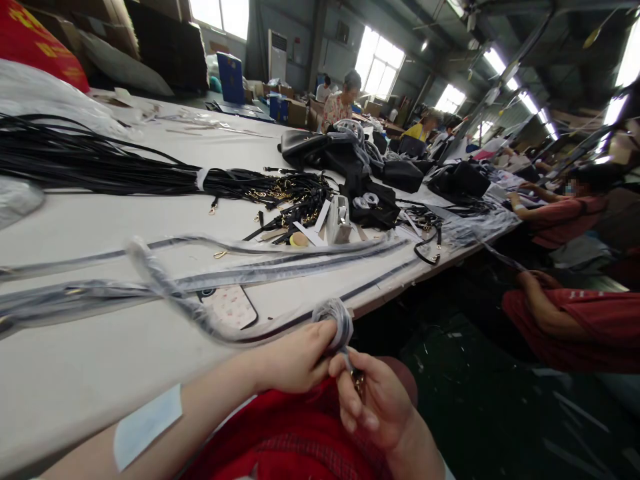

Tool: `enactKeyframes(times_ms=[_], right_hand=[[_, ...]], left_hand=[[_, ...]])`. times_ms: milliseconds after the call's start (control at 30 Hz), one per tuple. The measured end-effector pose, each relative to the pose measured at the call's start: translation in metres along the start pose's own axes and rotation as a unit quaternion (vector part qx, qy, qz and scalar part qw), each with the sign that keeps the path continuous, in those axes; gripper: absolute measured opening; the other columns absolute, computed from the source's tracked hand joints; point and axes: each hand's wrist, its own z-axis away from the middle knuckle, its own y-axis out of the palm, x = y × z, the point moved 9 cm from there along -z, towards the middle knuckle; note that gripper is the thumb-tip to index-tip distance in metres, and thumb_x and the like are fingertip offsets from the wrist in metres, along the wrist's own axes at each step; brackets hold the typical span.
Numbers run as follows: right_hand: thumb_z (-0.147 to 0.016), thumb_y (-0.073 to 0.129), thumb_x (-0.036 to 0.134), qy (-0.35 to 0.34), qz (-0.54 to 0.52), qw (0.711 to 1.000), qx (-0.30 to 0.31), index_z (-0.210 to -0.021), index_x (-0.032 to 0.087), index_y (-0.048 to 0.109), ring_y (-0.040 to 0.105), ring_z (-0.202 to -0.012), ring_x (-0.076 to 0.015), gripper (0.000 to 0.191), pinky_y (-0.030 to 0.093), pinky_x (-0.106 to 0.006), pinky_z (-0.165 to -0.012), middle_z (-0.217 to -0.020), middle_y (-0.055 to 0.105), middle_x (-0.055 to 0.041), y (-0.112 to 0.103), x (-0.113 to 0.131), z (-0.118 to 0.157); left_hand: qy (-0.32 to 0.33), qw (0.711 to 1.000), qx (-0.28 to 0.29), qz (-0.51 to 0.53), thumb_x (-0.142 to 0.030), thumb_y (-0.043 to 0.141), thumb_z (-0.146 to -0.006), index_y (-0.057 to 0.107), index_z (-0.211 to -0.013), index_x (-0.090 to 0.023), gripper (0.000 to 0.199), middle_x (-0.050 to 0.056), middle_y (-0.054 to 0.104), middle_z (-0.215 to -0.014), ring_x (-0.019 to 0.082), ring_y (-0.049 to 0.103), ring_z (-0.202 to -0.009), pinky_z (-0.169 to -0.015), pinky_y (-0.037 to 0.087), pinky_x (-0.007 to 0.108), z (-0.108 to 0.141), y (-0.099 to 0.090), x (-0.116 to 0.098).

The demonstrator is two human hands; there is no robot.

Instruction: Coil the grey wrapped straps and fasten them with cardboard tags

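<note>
Close to my lap, my left hand [295, 357] is closed around a coiled strap [339, 321] wrapped in clear plastic. My right hand [377, 407] pinches the end of that strap just below the coil, where a gold metal clasp [358, 381] shows between the fingers. From the coil, the wrapped strap appears to run back left over the table, though my wrist hides part of it. More plastic-wrapped straps [280, 270] lie stretched lengthwise across the white table [120, 373]. A phone in a patterned case [230, 307] rests partly under them.
A bundle of black straps [100, 160] with gold clasps [285, 193] lies across the table. Black bags [325, 153] are piled behind it. A co-worker in a red shirt [565, 327] sits at the right, holding a wrapped strap. Other people work farther along.
</note>
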Motion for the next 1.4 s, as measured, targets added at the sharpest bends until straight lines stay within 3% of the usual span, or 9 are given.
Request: enactKeyframes(times_ms=[233, 367, 467, 567, 733, 967, 1133, 1333, 1400], right_hand=[[-0.101, 0.029, 0.040, 0.018, -0.025, 0.999, -0.022, -0.099, 0.007, 0.071, 0.022, -0.027, -0.0021, 0.054, 0.046, -0.018, -0.046, -0.050, 0.057, 0.0040, 0.002, 0.001, 0.000], [-0.098, 0.027, 0.056, -0.139, 0.126, 0.977, -0.105, -0.100, 0.012, 0.071, 0.042, -0.036, -0.0059, 0.062, 0.050, -0.023, -0.053, -0.060, 0.061, -0.0004, -0.008, 0.043, 0.015], [-0.091, 0.055, 0.045, -0.267, 0.440, 0.848, -0.128, -0.111, 0.021, 0.068, 0.064, -0.091, -0.0190, 0.034, 0.050, -0.032, -0.088, -0.101, 0.068, -0.0075, 0.010, 0.072, 0.032], [-0.083, 0.067, 0.034, -0.185, 0.695, 0.693, -0.050, -0.131, 0.023, 0.056, 0.050, -0.123, -0.0268, 0.050, 0.037, -0.041, -0.107, -0.132, 0.057, -0.0101, 0.023, 0.043, 0.021], [-0.096, 0.045, 0.035, -0.064, 0.746, 0.662, -0.039, -0.134, 0.017, 0.045, 0.064, -0.101, -0.0236, 0.042, 0.050, -0.035, -0.087, -0.115, 0.067, -0.0112, -0.004, 0.002, 0.006], [-0.097, 0.043, 0.039, -0.115, 0.722, 0.663, -0.160, -0.116, 0.019, 0.060, 0.067, -0.091, -0.0229, 0.033, 0.049, -0.031, -0.079, -0.103, 0.072, -0.0095, -0.035, 0.018, 0.008], [-0.097, 0.041, 0.043, -0.149, 0.674, 0.683, -0.239, -0.097, 0.018, 0.062, 0.062, -0.071, -0.0178, 0.033, 0.043, -0.024, -0.061, -0.081, 0.068, -0.0054, -0.058, 0.015, 0.004], [-0.100, 0.035, 0.039, -0.148, 0.687, 0.686, -0.187, -0.095, 0.018, 0.062, 0.062, -0.071, -0.0163, 0.034, 0.045, -0.025, -0.065, -0.080, 0.066, -0.0037, -0.050, 0.024, -0.006], [-0.099, 0.038, 0.036, -0.193, 0.717, 0.636, -0.210, -0.103, 0.018, 0.063, 0.063, -0.082, -0.0188, 0.030, 0.049, -0.029, -0.074, -0.089, 0.068, -0.0070, -0.044, 0.048, -0.003]], left_hand=[[-0.039, 0.999, 0.015, -0.024, -0.026, 0.045, -0.087, 0.051, -0.091, -0.018, 0.010, 0.008, 0.062, -0.087, 0.022, 0.059, -0.077, -0.071, 0.044, 0.031, -0.002, 0.017, 0.012], [-0.116, 0.978, 0.079, 0.153, -0.048, 0.035, -0.094, 0.055, -0.077, -0.019, 0.039, 0.003, 0.060, -0.072, 0.018, 0.056, -0.064, -0.062, 0.041, 0.027, 0.004, 0.029, 0.026], [-0.219, 0.893, 0.174, 0.352, -0.062, 0.041, -0.088, 0.055, -0.069, -0.019, 0.049, 0.000, 0.055, -0.056, 0.015, 0.051, -0.050, -0.053, 0.039, 0.026, 0.020, 0.060, 0.039], [-0.258, 0.776, 0.225, 0.530, -0.053, 0.056, -0.080, 0.057, -0.070, -0.017, 0.037, -0.002, 0.053, -0.047, 0.015, 0.048, -0.043, -0.051, 0.043, 0.028, 0.031, 0.089, 0.043], [-0.280, 0.622, 0.343, 0.645, -0.048, 0.045, -0.078, 0.064, -0.068, -0.012, 0.042, 0.003, 0.052, -0.041, 0.015, 0.041, -0.033, -0.048, 0.048, 0.035, 0.047, 0.122, 0.041], [-0.323, 0.791, 0.020, 0.518, -0.041, 0.047, -0.082, 0.065, -0.084, -0.014, 0.033, 0.004, 0.063, -0.063, 0.018, 0.056, -0.057, -0.059, 0.048, 0.030, 0.023, 0.081, 0.076], [-0.238, 0.882, -0.114, 0.389, -0.048, 0.047, -0.086, 0.064, -0.095, -0.015, 0.038, 0.004, 0.064, -0.082, 0.018, 0.057, -0.073, -0.069, 0.045, 0.028, 0.015, 0.059, 0.069], [-0.262, 0.890, -0.145, 0.345, -0.049, 0.049, -0.085, 0.065, -0.088, -0.013, 0.039, 0.003, 0.060, -0.074, 0.015, 0.051, -0.065, -0.060, 0.041, 0.025, 0.025, 0.064, 0.085], [-0.286, 0.885, -0.134, 0.342, -0.052, 0.049, -0.083, 0.063, -0.087, -0.013, 0.042, 0.000, 0.055, -0.066, 0.013, 0.045, -0.056, -0.052, 0.036, 0.024, 0.033, 0.068, 0.089]])
